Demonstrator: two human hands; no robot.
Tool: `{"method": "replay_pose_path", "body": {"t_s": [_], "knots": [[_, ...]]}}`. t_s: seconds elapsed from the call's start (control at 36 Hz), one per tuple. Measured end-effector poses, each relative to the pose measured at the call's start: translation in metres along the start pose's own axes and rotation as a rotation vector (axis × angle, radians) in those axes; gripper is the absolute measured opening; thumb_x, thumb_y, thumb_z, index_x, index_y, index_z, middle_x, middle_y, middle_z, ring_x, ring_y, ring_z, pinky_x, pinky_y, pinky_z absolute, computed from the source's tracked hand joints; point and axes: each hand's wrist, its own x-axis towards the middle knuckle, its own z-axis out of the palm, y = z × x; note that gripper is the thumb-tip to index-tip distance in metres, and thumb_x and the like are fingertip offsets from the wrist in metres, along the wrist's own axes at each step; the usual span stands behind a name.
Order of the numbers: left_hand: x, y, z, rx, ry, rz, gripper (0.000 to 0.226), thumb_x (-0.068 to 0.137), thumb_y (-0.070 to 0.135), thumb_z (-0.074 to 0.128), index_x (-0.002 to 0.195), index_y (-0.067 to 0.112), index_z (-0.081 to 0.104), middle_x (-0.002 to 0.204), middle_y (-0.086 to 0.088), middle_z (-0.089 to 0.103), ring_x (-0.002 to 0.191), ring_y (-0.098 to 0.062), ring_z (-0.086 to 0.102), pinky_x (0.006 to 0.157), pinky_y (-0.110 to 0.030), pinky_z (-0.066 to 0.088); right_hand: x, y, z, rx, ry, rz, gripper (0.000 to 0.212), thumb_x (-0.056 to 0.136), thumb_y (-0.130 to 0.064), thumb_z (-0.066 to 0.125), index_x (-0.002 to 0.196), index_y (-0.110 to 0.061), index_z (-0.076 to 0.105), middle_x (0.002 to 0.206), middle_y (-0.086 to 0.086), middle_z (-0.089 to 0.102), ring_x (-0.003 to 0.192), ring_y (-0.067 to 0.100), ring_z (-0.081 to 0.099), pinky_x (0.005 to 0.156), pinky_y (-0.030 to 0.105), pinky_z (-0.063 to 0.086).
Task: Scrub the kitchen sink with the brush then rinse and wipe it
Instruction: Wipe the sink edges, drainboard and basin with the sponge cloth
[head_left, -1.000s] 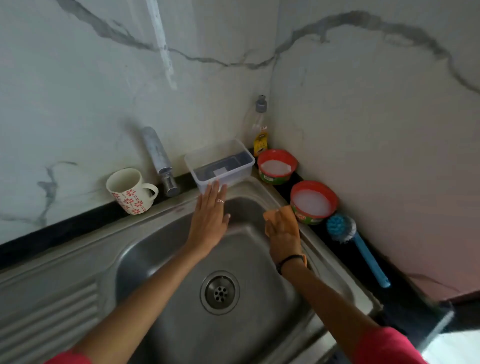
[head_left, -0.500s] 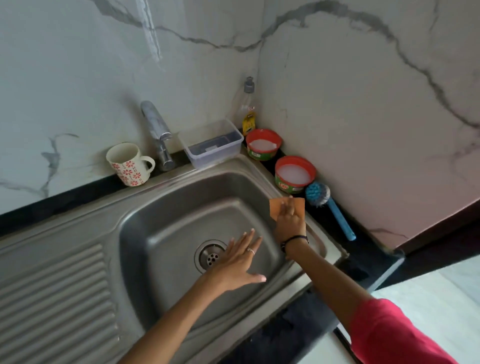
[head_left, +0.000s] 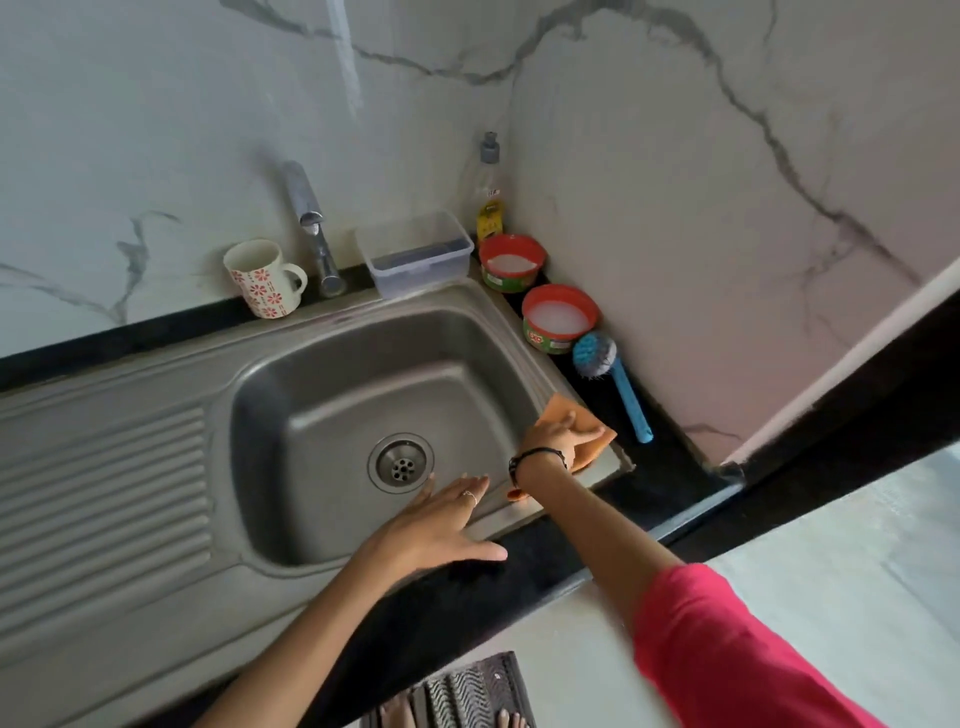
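The steel sink (head_left: 322, 395) fills the middle of the view, with its drain (head_left: 400, 462) near the front of the basin. My right hand (head_left: 553, 441) presses an orange cloth (head_left: 592, 441) flat on the sink's front right rim. My left hand (head_left: 441, 525) lies with fingers spread on the front rim of the sink, holding nothing. The blue scrub brush (head_left: 613, 384) lies on the black counter to the right of the sink, apart from both hands.
A tap (head_left: 311, 228) stands behind the basin, with a flowered mug (head_left: 262, 278) to its left and a clear plastic box (head_left: 418, 252) to its right. A soap bottle (head_left: 488, 192) and two red tubs (head_left: 511, 260) (head_left: 558, 317) line the right corner. The draining board (head_left: 104, 493) lies left.
My left hand moved from the back of the basin to the front rim. My right hand slid the cloth along the right rim toward the front corner. The view pulled back.
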Motion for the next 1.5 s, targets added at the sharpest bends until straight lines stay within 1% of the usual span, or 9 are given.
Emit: {"method": "replay_pose_path", "body": {"t_s": [0.19,0.33,0.44,0.53,0.69,0.83,1.06,1.25,1.5], "knots": [[-0.018,-0.009,0.017,-0.047,0.064,-0.143,0.102,0.076,0.066,0.056,0.150,0.026,-0.002,0.157,0.005,-0.006,0.143,-0.026,-0.014,0.118,-0.044,0.000,-0.031,0.007,-0.003,0.194,-0.128,0.107,0.096,0.085,-0.064,0.044,0.148,-0.007,0.000,0.154,0.021,0.005,0.139,0.049,0.005,0.101,0.067,0.027],[-0.034,-0.021,0.029,-0.062,0.110,-0.167,0.107,0.074,0.068,0.057,0.150,0.024,-0.003,0.157,0.006,-0.007,0.143,-0.024,-0.014,0.118,-0.044,-0.001,-0.046,0.018,-0.009,0.275,-0.099,-0.028,0.068,0.098,-0.048,0.030,0.144,0.003,0.021,0.149,0.017,0.029,0.136,0.036,0.030,0.106,0.041,0.034],[-0.046,-0.022,0.033,-0.086,0.109,-0.214,0.107,0.075,0.066,0.058,0.150,0.023,-0.004,0.157,0.005,-0.009,0.143,-0.027,-0.016,0.118,-0.044,-0.002,-0.050,0.017,-0.006,0.316,-0.130,-0.119,0.049,0.092,-0.044,0.049,0.126,-0.010,0.042,0.125,0.001,0.052,0.107,0.019,0.057,0.075,0.013,0.051],[-0.052,-0.019,0.034,-0.110,0.113,-0.245,0.106,0.076,0.063,0.060,0.150,0.022,-0.003,0.157,0.004,-0.008,0.142,-0.030,-0.017,0.117,-0.043,0.000,-0.059,0.015,-0.003,0.296,-0.196,-0.155,0.075,0.077,-0.063,0.057,0.128,-0.009,0.049,0.112,0.003,0.064,0.097,0.021,0.065,0.089,0.026,0.051],[-0.063,-0.010,0.031,-0.112,0.128,-0.259,0.101,0.081,0.058,0.058,0.150,0.019,-0.005,0.157,0.000,-0.009,0.142,-0.027,-0.016,0.115,-0.039,-0.005,-0.060,0.012,-0.021,0.369,-0.037,-0.311,0.030,0.090,-0.032,0.047,0.112,-0.012,0.054,0.108,0.007,0.059,0.109,0.023,0.056,0.090,0.030,0.044],[-0.070,-0.002,0.027,-0.117,0.149,-0.246,0.098,0.085,0.054,0.056,0.150,0.017,-0.008,0.157,-0.001,-0.010,0.143,-0.020,-0.016,0.114,-0.034,-0.010,-0.050,0.021,-0.043,0.615,0.167,-0.310,0.047,0.095,-0.034,0.036,0.128,-0.004,0.050,0.134,0.017,0.050,0.121,0.031,0.049,0.095,0.035,0.040],[-0.070,0.001,0.026,-0.121,0.121,-0.297,0.100,0.083,0.056,0.057,0.149,0.020,-0.009,0.157,0.001,-0.013,0.142,-0.023,-0.019,0.115,-0.038,-0.007,-0.039,0.054,-0.062,0.181,0.606,-0.479,0.032,0.093,-0.017,0.043,0.122,-0.014,0.057,0.115,0.009,0.062,0.107,0.028,0.059,0.082,0.034,0.047],[-0.059,-0.021,0.043,-0.054,0.148,-0.254,0.106,0.079,0.064,0.054,0.149,0.015,-0.008,0.157,-0.001,-0.012,0.143,-0.014,-0.017,0.116,-0.036,-0.013,-0.017,0.071,0.010,-0.032,0.517,-0.489,0.032,0.098,-0.016,0.035,0.127,-0.016,0.049,0.123,0.008,0.056,0.110,0.025,0.057,0.083,0.033,0.047],[-0.070,-0.029,0.052,-0.117,0.166,-0.299,0.095,0.087,0.053,0.052,0.149,0.013,-0.007,0.157,-0.002,-0.008,0.144,-0.013,-0.010,0.114,-0.034,-0.011,-0.020,0.067,0.040,0.556,0.444,-0.335,0.038,0.091,-0.024,0.048,0.124,-0.008,0.041,0.112,0.018,0.060,0.101,0.037,0.060,0.080,0.043,0.048]]}}
